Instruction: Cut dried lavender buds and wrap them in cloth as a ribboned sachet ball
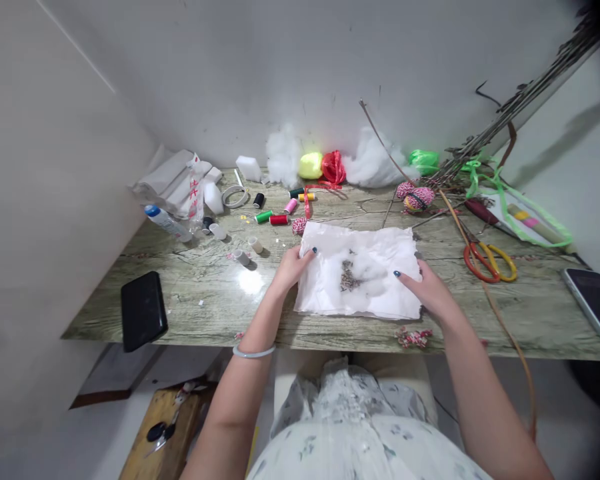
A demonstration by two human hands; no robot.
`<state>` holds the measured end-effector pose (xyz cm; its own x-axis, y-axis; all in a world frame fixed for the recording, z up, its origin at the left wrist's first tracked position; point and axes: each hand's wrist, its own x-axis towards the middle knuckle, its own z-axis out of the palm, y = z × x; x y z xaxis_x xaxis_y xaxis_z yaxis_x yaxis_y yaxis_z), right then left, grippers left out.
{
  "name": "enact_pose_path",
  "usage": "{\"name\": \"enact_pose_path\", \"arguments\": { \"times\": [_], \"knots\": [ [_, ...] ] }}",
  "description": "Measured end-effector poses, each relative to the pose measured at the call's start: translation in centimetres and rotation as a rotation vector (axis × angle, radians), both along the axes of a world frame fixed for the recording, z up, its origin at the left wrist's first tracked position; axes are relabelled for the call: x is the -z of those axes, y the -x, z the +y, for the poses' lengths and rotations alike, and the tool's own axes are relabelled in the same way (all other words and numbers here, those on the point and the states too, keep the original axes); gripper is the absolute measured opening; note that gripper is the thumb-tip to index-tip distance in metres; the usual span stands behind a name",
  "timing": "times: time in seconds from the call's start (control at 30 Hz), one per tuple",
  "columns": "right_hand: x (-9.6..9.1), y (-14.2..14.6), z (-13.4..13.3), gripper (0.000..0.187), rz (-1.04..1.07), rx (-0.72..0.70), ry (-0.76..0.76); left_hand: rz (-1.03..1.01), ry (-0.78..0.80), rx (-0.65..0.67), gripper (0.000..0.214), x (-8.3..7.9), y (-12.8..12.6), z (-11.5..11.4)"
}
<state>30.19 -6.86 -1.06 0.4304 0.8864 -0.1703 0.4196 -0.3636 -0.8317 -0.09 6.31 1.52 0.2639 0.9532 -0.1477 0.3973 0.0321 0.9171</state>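
A white crinkled cloth or paper sheet [320, 293] lies at the table's front, held at both sides. My left hand [291, 270] grips its left edge, thumb on top and fingers beneath. On the opposite edge, my right hand [430, 290] pinches the sheet in the same way. White fluffy stuffing [375, 272] is spread over the sheet's middle. A small heap of dark brown dried bits [349, 277] rests on the stuffing, left of centre. The fingers under the sheet are hidden.
Thread spools [279, 219] and small white cups [241, 257] lie behind on the left. Orange-and-yellow scissors [489, 261] and a long brown strip [505, 327] are at right. A black phone [143, 311] sits left, another phone [593, 300] far right. Dry branches [525, 100] lean at back right.
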Motion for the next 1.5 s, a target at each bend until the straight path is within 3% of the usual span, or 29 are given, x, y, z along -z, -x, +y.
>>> {"name": "enact_pose_path", "arguments": {
  "times": [0.2,0.33,0.4,0.5,0.63,0.77,0.83,1.0,1.2,1.5],
  "knots": [
    [-1.4,-0.5,4.6,0.05,0.116,0.049,-0.004,-0.154,0.087,0.071,0.039,-1.0,-0.4,1.2],
    [-2.2,-0.5,7.2,0.072,0.129,0.065,-0.043,-0.212,0.121,0.084,0.045,-1.6,-1.2,2.4],
    [-2.4,-0.3,7.6,0.073,0.143,0.036,-0.06,-0.2,0.119,0.116,0.04,-1.7,-1.1,3.0],
    [-2.5,0.1,7.6,0.053,0.192,-0.051,-0.07,-0.131,0.103,0.212,0.025,-1.8,-0.5,3.6],
    [-2.1,0.4,7.1,0.032,0.255,-0.119,-0.073,-0.098,-0.065,0.362,0.018,-2.1,0.6,4.0],
    [-1.8,0.6,7.0,0.024,0.279,-0.13,-0.063,-0.179,-0.055,0.361,0.009,-2.4,0.6,3.7],
    [-1.9,0.8,7.0,0.023,0.281,-0.129,-0.065,-0.22,0.007,0.364,0.004,-2.4,0.2,3.4],
    [-2.2,1.5,7.2,0.023,0.357,-0.183,-0.082,-0.315,0.058,0.409,0.023,-2.3,-0.8,2.7],
    [-1.6,1.9,7.3,0.018,0.263,-0.112,-0.164,-0.12,-0.088,0.387,0.039,-1.7,-1.2,2.7],
    [-1.1,3.3,7.4,0.029,0.31,0.014,-0.196,0.021,-0.249,0.465,0.025,-1.4,-1.7,2.2]
  ]
}}
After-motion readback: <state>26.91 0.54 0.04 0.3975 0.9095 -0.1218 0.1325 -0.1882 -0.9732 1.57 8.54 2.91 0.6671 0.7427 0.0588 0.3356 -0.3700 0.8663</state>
